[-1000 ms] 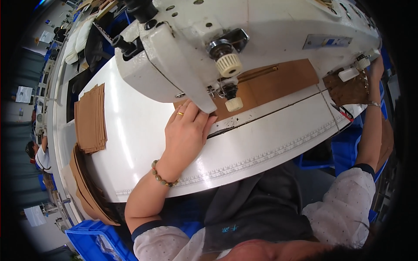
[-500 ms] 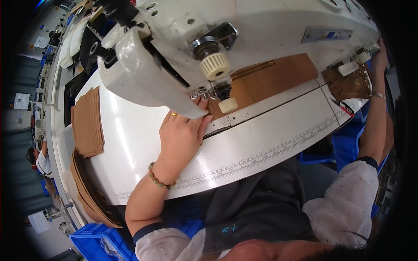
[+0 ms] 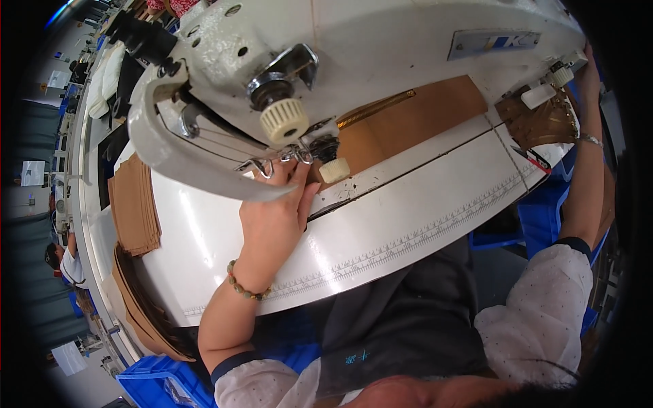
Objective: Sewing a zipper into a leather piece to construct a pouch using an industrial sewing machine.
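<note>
A white sewing machine [image 3: 381, 61] fills the upper part of the view. Under its needle area lies a long brown panel, perhaps leather or fabric [image 3: 435, 112], with a zipper [image 3: 377, 109] along its far side. My left hand [image 3: 272, 221] rests at the panel's left end, its fingers stretched toward the presser foot and the thumb apart; the machine head partly covers the fingertips. At the far right, my right hand [image 3: 590, 71] reaches up to the end of the machine. Its fingers are hidden behind the machine body.
Stacked brown pieces [image 3: 136, 207] lie on the left of the white table [image 3: 394, 224], with larger curved brown sheets [image 3: 139, 299] below. Brown scraps [image 3: 541, 119] and a red-and-black tool [image 3: 537, 160] are at right. Blue bins [image 3: 163, 377] stand under the table; another person [image 3: 68, 262] sits far left.
My view has shifted, so the machine head sits further left and its thread guides show more. My left hand stays by the presser foot, and my right hand stays at the machine's right end.
</note>
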### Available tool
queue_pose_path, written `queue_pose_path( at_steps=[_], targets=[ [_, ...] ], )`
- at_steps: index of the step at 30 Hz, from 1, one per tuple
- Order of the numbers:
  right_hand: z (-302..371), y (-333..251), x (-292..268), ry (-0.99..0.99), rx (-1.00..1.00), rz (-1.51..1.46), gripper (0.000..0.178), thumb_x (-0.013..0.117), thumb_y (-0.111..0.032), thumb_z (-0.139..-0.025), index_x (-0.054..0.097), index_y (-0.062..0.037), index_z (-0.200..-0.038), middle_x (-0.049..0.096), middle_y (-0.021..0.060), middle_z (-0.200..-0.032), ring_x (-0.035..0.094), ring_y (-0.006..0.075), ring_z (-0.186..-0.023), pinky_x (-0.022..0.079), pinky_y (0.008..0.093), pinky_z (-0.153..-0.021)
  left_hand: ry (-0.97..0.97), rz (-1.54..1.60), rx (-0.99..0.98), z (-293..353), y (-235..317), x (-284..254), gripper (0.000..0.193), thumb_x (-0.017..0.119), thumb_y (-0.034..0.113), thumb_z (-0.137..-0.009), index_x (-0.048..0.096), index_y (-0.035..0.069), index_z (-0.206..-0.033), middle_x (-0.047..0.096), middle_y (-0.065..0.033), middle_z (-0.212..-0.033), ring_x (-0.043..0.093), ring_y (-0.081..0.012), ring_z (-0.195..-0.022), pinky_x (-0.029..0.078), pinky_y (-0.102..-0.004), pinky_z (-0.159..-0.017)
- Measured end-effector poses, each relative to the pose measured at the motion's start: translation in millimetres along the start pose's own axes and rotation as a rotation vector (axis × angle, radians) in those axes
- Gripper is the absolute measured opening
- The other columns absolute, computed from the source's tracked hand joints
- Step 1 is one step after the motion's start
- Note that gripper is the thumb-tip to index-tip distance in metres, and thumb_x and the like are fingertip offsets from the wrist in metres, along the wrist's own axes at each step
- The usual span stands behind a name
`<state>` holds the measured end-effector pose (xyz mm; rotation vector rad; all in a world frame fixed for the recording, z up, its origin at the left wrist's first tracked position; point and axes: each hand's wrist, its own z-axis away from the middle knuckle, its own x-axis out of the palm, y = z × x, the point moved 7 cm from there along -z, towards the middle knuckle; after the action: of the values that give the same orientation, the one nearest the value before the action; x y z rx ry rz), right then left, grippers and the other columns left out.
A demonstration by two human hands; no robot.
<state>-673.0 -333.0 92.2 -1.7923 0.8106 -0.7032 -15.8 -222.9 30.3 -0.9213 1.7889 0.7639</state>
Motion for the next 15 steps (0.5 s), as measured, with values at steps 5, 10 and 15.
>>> queue_pose_path(
  at_steps=[5,10,15],
  targets=[
    [27,7,6,-0.024,0.080,-0.129,0.056,0.049,-0.043,-0.110,0.053,-0.0015,-0.147,0.060,0.0095,-0.145,0.054,0.0241,-0.135,0.040,0.0387,-0.114,-0.012,0.006,0.001,0,-2,2,0.036,0.078,0.018,-0.089,0.073,0.008,-0.124,0.068,-0.0104,-0.114,0.068,-0.0291,-0.094,0.056,-0.0366,-0.079],
    [30,12,6,-0.079,0.182,-0.088,0.059,0.047,-0.047,-0.109,0.050,-0.0052,-0.151,0.052,0.0091,-0.152,0.043,0.0239,-0.145,0.044,0.0497,-0.114,0.060,-0.114,0.290,-14,55,6,0.041,0.081,0.025,-0.086,0.072,0.007,-0.121,0.068,-0.0070,-0.132,0.067,-0.0229,-0.104,0.056,-0.0370,-0.082],
    [9,14,-6,-0.150,0.134,-0.083,0.057,0.050,-0.048,-0.108,0.055,-0.0059,-0.147,0.055,0.0096,-0.149,0.050,0.0238,-0.139,0.043,0.0460,-0.117,0.138,-0.014,0.110,-66,83,29,0.067,0.077,0.043,-0.088,0.061,-0.002,-0.134,0.066,-0.0155,-0.135,0.062,-0.0314,-0.125,0.053,-0.0436,-0.099]
  ],
)
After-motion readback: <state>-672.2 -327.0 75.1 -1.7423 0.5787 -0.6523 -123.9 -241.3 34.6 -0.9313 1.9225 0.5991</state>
